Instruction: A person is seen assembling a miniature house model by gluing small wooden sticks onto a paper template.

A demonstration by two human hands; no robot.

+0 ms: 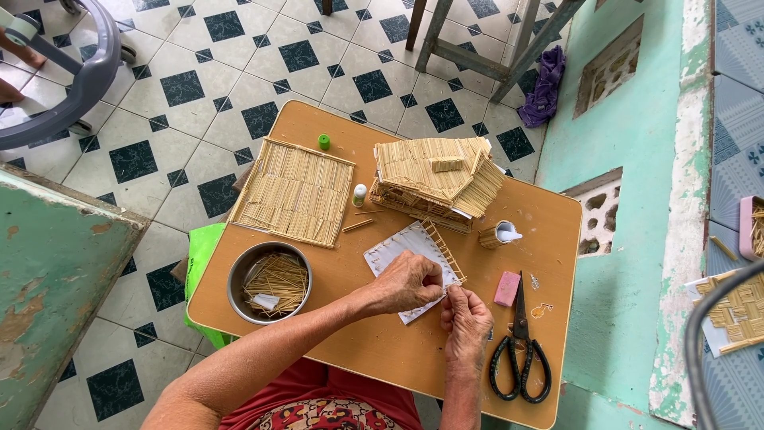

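Sitting over a small wooden desk point(382, 350), a person works at its near middle. Taking the desk as landmark: a model house of straws point(434, 179) stands toward its far edge, out of the hands' way, and a flat straw panel point(294, 191) lies on the far left, overhanging slightly. A metal bowl of loose straws point(269, 280) sits near-left, in easy reach. A white sheet point(398, 253) carrying a small straw ladder frame point(442, 251) lies centre. The left hand point(407, 283) presses it down, fingers curled; the right hand point(467, 322) pinches at the frame's near end. Scissors point(521, 350) and a pink eraser point(507, 288) lie near-right, beside open desk.
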